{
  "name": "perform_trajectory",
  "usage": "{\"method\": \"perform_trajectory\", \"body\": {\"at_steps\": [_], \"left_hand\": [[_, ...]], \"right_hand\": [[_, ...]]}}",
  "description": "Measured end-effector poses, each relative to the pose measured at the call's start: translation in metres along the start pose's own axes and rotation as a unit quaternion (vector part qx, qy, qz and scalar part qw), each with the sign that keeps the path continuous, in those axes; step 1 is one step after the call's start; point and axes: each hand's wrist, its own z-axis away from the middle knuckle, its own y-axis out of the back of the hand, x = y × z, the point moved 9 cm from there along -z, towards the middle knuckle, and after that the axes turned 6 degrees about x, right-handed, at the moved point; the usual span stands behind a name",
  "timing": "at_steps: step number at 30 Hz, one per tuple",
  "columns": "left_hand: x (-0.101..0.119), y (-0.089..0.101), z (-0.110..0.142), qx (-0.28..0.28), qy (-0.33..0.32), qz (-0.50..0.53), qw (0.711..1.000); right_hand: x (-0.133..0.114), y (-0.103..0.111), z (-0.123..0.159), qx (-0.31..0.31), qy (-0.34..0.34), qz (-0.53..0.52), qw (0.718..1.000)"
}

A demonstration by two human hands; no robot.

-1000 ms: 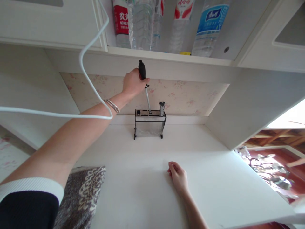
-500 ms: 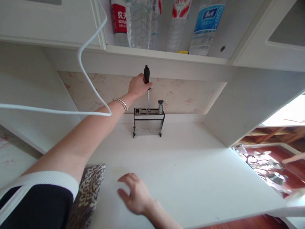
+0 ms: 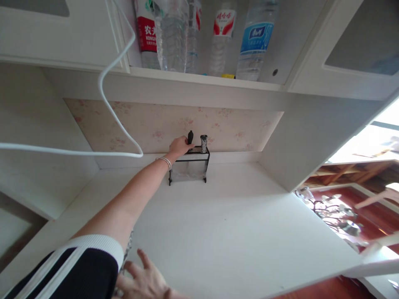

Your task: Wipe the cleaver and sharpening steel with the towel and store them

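Note:
My left hand (image 3: 181, 146) reaches to the back of the white surface and is closed around a screwdriver (image 3: 190, 136). Only its black handle shows; the shaft is hidden. The screwdriver stands upright at the top of a small black-framed rack (image 3: 189, 160) with clear sides. A short cylinder with a dark cap (image 3: 203, 143) stands in the same rack, right of my fingers. Down at the lower edge, my right hand (image 3: 145, 280) is open with fingers apart. It is beside a brown-and-white patterned item (image 3: 129, 245), mostly hidden by my left arm; I cannot tell whether they touch.
Several plastic bottles (image 3: 222, 45) stand on the shelf above. A white cable (image 3: 107, 95) hangs across the upper left. Cabinet side panels flank the white surface (image 3: 243, 232). Floral wallpaper (image 3: 149, 124) covers the back. A chandelier (image 3: 333, 214) shows at right.
My left hand has lowered the screwdriver, and its shaft has gone down into the rack. My right hand has moved down and left, toward the patterned item. The view has shifted slightly.

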Motion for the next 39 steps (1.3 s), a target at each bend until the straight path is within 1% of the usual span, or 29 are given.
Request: {"method": "perform_trajectory", "body": {"at_steps": [3,5,6,8,10,12,14,16,18,19,21,23,24,26,28,30,32,33,34,35,36,37,38,39], "left_hand": [[-0.001,-0.003,0.000,-0.002,-0.001,0.020,1.000],[-0.001,-0.002,0.002,-0.010,-0.010,0.036,0.999],[-0.001,0.000,0.004,-0.014,-0.014,0.045,0.999],[0.000,0.008,0.008,-0.015,-0.022,0.063,0.998],[-0.001,0.019,0.015,-0.007,-0.030,0.082,0.996],[-0.006,0.033,0.025,0.002,-0.030,0.103,0.994],[-0.019,0.045,0.038,0.009,-0.015,0.124,0.992],[-0.044,0.055,0.055,0.016,0.020,0.143,0.989],[-0.079,0.059,0.073,0.026,0.078,0.163,0.983],[-0.098,0.060,0.083,0.031,0.115,0.175,0.977],[-0.134,0.053,0.103,0.028,0.187,0.211,0.959],[-0.158,0.039,0.123,0.011,0.240,0.259,0.936],[-0.164,0.031,0.133,0.000,0.257,0.285,0.923],[-0.168,0.014,0.152,-0.021,0.278,0.332,0.901],[-0.165,-0.002,0.169,-0.040,0.288,0.370,0.882],[-0.159,-0.015,0.179,-0.054,0.293,0.398,0.868],[-0.151,-0.023,0.180,-0.062,0.289,0.421,0.858],[-0.148,-0.026,0.176,-0.064,0.284,0.431,0.854],[-0.143,-0.027,0.171,-0.065,0.276,0.442,0.851],[-0.139,-0.027,0.164,-0.066,0.267,0.451,0.849],[-0.134,-0.027,0.157,-0.068,0.257,0.459,0.848],[-0.129,-0.027,0.149,-0.071,0.248,0.465,0.847],[-0.123,-0.027,0.143,-0.075,0.240,0.469,0.847],[-0.117,-0.028,0.137,-0.082,0.233,0.470,0.847]], "right_hand": [[-0.015,-0.017,-0.005,-0.009,0.021,-0.024,0.999],[-0.015,-0.027,-0.008,-0.007,0.002,-0.048,0.999],[-0.011,-0.029,-0.008,0.001,-0.013,-0.060,0.998],[0.000,-0.022,-0.001,0.017,-0.045,-0.080,0.996],[0.017,-0.002,0.017,0.028,-0.084,-0.093,0.992],[0.040,0.030,0.049,0.043,-0.143,-0.105,0.983],[0.066,0.068,0.092,0.057,-0.213,-0.120,0.968],[0.087,0.104,0.140,0.061,-0.274,-0.140,0.950],[0.101,0.132,0.185,0.056,-0.312,-0.151,0.936],[0.107,0.142,0.206,0.053,-0.332,-0.150,0.930],[0.116,0.155,0.246,0.042,-0.367,-0.143,0.918],[0.125,0.161,0.284,0.029,-0.412,-0.133,0.901],[0.129,0.161,0.302,0.021,-0.438,-0.129,0.890],[0.135,0.159,0.333,-0.003,-0.473,-0.135,0.870],[0.141,0.162,0.351,-0.022,-0.488,-0.152,0.860],[0.152,0.176,0.349,-0.015,-0.493,-0.158,0.856],[0.172,0.201,0.328,0.031,-0.509,-0.151,0.847],[0.187,0.214,0.312,0.070,-0.528,-0.148,0.834],[0.203,0.226,0.293,0.118,-0.549,-0.158,0.812],[0.219,0.233,0.271,0.165,-0.559,-0.192,0.790],[0.235,0.236,0.244,0.207,-0.550,-0.243,0.772],[0.252,0.236,0.216,0.249,-0.532,-0.301,0.751],[0.270,0.231,0.191,0.273,-0.528,-0.346,0.725],[0.289,0.226,0.171,0.299,-0.539,-0.370,0.695]]}}
